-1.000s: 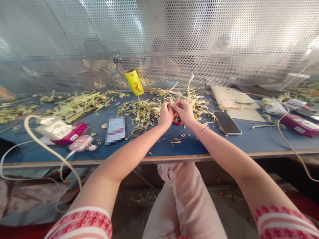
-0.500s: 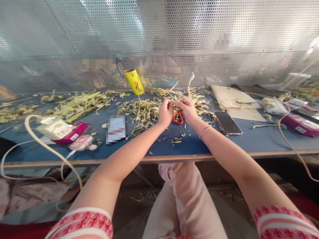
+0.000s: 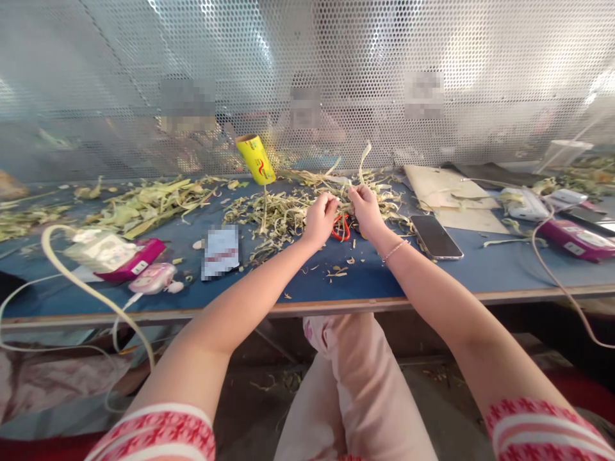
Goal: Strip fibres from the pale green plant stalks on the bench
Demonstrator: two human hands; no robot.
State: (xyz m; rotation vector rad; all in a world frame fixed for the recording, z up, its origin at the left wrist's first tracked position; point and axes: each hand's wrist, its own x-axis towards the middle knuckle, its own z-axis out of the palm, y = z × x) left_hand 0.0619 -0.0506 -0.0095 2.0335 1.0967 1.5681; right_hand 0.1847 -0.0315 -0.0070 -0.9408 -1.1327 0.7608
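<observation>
My left hand is closed in a pinch over a heap of dry, pale green leaf strips. Just to its right, my right hand also has thumb and fingers pressed together. A small gap separates the two hands, and whatever thin piece is in either pinch is too small to make out. Below and between them lie red-handled scissors, their blades hidden. One long pale strip curls upward behind my right hand. A yellow cardboard tube leans on a thin stick at the back of the heap.
A phone lies right of my right forearm, before brown paper sheets. At left are a blurred blue-faced item, a pink earphone case, a magenta box, cables and more leaves. A perforated metal panel stands behind.
My hands have drawn slightly apart; they were nearly touching before. The right hand has shifted a little to the right. The view has slid slightly, while the things on the table stay put.
</observation>
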